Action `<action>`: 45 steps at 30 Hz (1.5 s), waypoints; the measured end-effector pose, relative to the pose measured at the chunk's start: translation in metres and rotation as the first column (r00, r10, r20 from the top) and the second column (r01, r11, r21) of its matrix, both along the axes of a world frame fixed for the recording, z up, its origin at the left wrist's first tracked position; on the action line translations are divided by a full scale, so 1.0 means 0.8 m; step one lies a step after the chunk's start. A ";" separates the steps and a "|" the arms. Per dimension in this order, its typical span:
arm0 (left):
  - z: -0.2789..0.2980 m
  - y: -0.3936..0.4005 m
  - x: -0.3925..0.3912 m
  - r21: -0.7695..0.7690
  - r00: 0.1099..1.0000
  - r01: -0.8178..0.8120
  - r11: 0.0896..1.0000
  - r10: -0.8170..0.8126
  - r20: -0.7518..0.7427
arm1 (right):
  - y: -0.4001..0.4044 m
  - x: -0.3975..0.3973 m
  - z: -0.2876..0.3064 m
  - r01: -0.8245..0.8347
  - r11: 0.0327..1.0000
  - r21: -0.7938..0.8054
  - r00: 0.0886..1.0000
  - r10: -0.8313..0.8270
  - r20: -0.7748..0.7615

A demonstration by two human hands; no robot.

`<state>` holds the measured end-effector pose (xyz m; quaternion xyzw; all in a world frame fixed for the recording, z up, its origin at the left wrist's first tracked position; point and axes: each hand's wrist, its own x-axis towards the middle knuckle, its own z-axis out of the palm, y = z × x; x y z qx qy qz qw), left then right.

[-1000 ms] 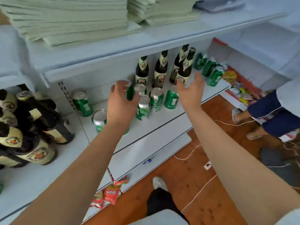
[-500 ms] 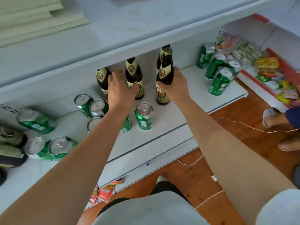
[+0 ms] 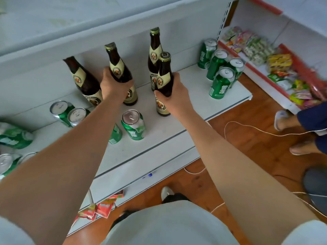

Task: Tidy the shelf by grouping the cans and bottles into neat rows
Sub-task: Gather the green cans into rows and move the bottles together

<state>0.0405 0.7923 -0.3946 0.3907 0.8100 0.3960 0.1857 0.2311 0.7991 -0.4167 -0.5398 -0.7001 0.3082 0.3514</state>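
Several dark brown bottles with cream labels stand on the white shelf (image 3: 185, 106). My left hand (image 3: 113, 87) grips one bottle (image 3: 117, 66) round its body. My right hand (image 3: 174, 96) grips another bottle (image 3: 163, 76), nearer the front. A third bottle (image 3: 83, 80) stands to the left, and a fourth (image 3: 154, 50) behind the right-hand one. Green cans with silver tops stand in front: one (image 3: 134, 125) between my forearms, two (image 3: 69, 114) at the left, a cluster (image 3: 221, 69) at the shelf's right end. More cans (image 3: 12, 137) lie at the far left.
An upper shelf board (image 3: 70, 29) overhangs the bottles. Snack packets (image 3: 261, 53) fill a low red-edged rack at the right. Another person's feet (image 3: 286, 121) stand on the wooden floor, with a white cord (image 3: 247, 126) running across it. Red packets (image 3: 102, 207) lie below the shelf.
Both hands moved from the cans to the bottles and closed round one each. The view shifted right and closer to the shelf.
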 end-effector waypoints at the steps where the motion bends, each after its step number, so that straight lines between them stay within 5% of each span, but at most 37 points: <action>1: 0.001 -0.002 0.001 0.007 1.000 0.010 1.000 -0.010 -0.012 | -0.003 0.002 0.001 0.002 1.000 -0.004 1.000 -0.002 -0.013; 11: 0.041 -0.051 0.015 0.215 0.991 0.099 0.971 -0.117 0.070 | -0.035 0.047 -0.003 0.142 0.989 0.039 0.954 -0.126 -0.272; 16: 0.056 -0.086 0.007 0.287 0.959 0.015 0.958 -0.095 0.267 | -0.082 0.049 0.032 0.189 0.981 0.049 0.815 -0.129 -0.565; 21: 0.062 -0.141 -0.010 0.330 0.928 -0.029 0.944 -0.098 0.359 | -0.142 0.032 0.074 0.150 0.987 0.063 0.745 -0.071 -0.663; 33: 0.120 -0.320 -0.117 0.457 0.847 -0.097 0.884 -0.168 0.505 | -0.307 -0.077 0.151 0.120 0.970 0.209 0.713 0.062 -0.698; 45: 0.083 -0.551 -0.280 0.353 0.872 -0.412 0.840 0.253 0.419 | -0.406 -0.300 0.117 -0.317 0.931 0.181 0.712 0.360 -0.603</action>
